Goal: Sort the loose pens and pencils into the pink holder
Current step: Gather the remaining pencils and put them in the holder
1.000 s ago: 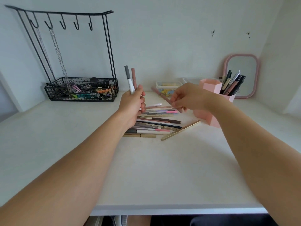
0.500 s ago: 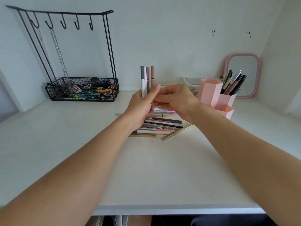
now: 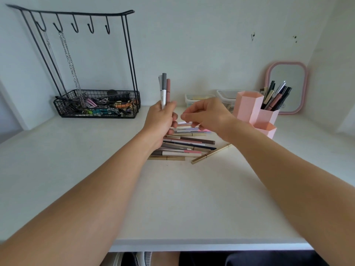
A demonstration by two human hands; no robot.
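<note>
Left hand [image 3: 160, 120]: raised above the desk, fingers curled round a small bunch of pens [image 3: 164, 91] held upright. The bunch counts a grey-capped white pen, a dusty-pink one beside it, and a pale one behind. There is faint print on the white barrel, too small to read.

Right hand [image 3: 207, 115]: just beside the left, apart from it, above the pile. Its fingers are bent and drawn together, blurred; whether they pinch anything cannot be told.

Pile of loose pens and pencils [image 3: 187, 145]: lying on the white desk [image 3: 172, 198] under both hands, mostly side by side, in brown, navy, pink, grey and gold. One gold pencil [image 3: 211, 153] lies slanted at the right edge of the pile.

Pink holder [image 3: 249, 110]: right of the pile, made of hexagonal tubes of differing height. The rear tube holds several dark and silver pens [image 3: 276, 96]; the tall and low tubes show nothing above their rims.

Pink-framed mirror [image 3: 288, 87]: leaning on the wall behind the holder; a small mark at its lower corner is unreadable.

Black wire basket [image 3: 96, 105]: far left, with a hook rack above it, filled with clips and oddments; chains hang from the hooks.

Two clear lidded boxes [image 3: 199, 98]: at the wall behind the hands.
</note>
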